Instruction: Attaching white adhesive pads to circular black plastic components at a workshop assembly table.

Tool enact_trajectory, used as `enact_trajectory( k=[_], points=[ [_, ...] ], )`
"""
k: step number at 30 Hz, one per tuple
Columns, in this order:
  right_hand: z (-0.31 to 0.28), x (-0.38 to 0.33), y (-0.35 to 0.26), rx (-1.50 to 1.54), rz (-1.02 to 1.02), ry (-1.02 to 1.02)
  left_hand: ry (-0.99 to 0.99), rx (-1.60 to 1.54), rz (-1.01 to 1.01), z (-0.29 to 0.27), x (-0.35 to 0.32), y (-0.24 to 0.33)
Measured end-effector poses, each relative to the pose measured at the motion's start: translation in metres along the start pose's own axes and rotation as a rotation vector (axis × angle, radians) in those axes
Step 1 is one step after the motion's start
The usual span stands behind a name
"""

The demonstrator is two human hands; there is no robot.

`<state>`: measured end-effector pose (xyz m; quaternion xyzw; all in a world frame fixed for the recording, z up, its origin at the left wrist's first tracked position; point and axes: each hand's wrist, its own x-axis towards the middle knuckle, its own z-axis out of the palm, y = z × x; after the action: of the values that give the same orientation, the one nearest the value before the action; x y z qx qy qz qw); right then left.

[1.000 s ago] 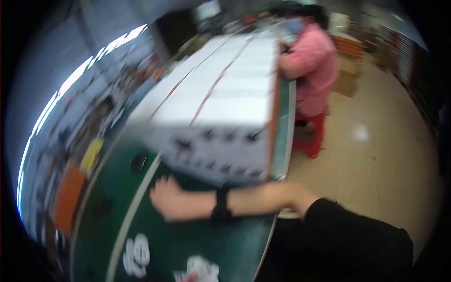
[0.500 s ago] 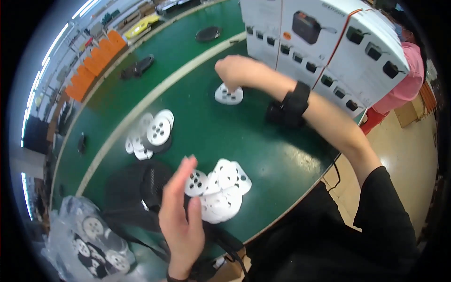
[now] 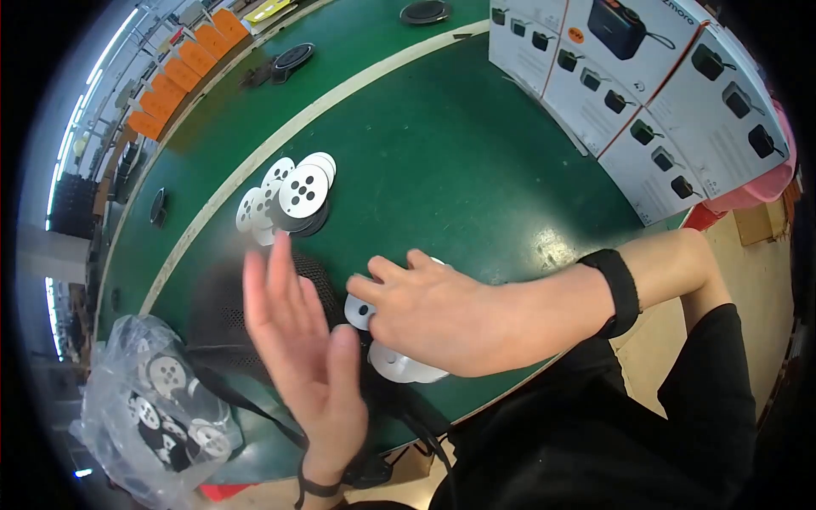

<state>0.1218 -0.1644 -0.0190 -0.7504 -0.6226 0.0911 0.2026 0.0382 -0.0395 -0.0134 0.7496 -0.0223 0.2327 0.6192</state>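
Note:
My left hand [image 3: 302, 348] is open, palm turned inward and fingers upright, above a black mesh item [image 3: 225, 310] resembling a cap. My right hand [image 3: 438, 316] reaches in from the right, its fingers bent down over a pile of flat white discs [image 3: 399, 365] with dark holes. It seems to grip a disc; its thumb and the grip are hidden. By its fingertips lies one white disc [image 3: 359, 313]. Farther left, a second group of white discs [image 3: 303, 191], fanned out, rests partly on black round pieces [image 3: 313, 223].
A clear plastic bag [image 3: 161, 408] with more discs stands at lower left. White printed cartons [image 3: 595, 102] line the right rear of the green table [image 3: 425, 136]. Black oval parts [image 3: 293, 58] lie beyond the pale strip [image 3: 348, 85]. Black straps [image 3: 408, 412] run along the near edge.
My right hand has come back from the far part of the table to the near pile. The disc beneath it there is gone from that spot. The view has shifted; my left hand stays open.

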Motion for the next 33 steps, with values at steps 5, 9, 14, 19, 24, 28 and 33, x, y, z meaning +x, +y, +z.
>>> enact_trajectory(
  k=[5,9,14,19,24,28,33],
  points=[
    [0.017,-0.008,0.022,0.163,-0.055,0.067,-0.347,0.194,-0.229,-0.004,-0.004,0.001],
    [0.015,-0.016,0.029,0.399,-0.009,0.139,-0.489,0.473,-0.191,0.008,0.001,-0.006],
    [0.007,-0.020,0.019,0.460,0.159,0.244,-0.344,0.387,-0.200,0.015,-0.001,-0.016],
    [-0.018,-0.009,0.024,0.577,0.182,0.380,-0.280,0.210,-0.285,0.004,0.007,-0.015],
    [-0.065,0.023,0.062,0.856,0.151,0.511,-0.085,0.128,-0.323,-0.029,0.007,0.031],
    [-0.073,0.068,0.098,0.697,0.425,0.255,0.357,0.160,-0.085,-0.099,-0.046,0.073],
    [-0.020,0.116,0.107,0.063,0.505,0.150,0.426,0.440,-0.504,-0.271,-0.170,0.067]
  ],
)
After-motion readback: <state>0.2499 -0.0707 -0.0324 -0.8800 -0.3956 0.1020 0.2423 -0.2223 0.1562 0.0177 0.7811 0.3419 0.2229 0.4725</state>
